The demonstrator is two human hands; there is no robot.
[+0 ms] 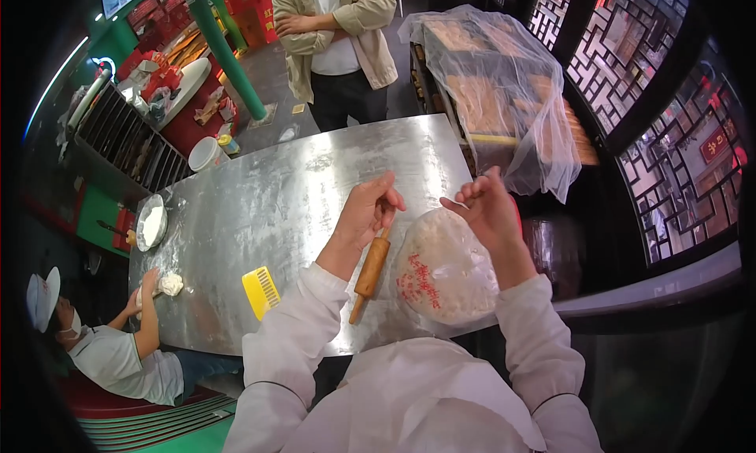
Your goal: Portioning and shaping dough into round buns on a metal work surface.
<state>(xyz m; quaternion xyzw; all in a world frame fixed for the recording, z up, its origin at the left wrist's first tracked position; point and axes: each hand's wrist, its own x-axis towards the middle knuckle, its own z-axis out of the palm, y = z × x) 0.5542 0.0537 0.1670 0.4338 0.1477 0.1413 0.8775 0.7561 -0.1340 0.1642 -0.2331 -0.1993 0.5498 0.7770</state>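
Note:
My left hand [370,208] is raised over the steel table [218,217], its fingers curled loosely above the upper handle of a wooden rolling pin [372,267]; I see nothing held in it. My right hand [485,208] is lifted above the far right side of a clear plastic bag with red writing [447,267], fingers bent and thumb apart, with nothing visible in it. The bag covers a pale, rounded mass and lies just right of the rolling pin. A yellow slotted plastic scraper [260,292] lies on the table left of my left forearm.
At the table's left, a co-worker [127,352] handles dough [171,284] near a bowl of white flour [153,224]. Another person [336,45] stands with folded arms beyond the far edge. A plastic-covered rack of trays [484,87] stands back right; a white bucket [207,153] sits back left.

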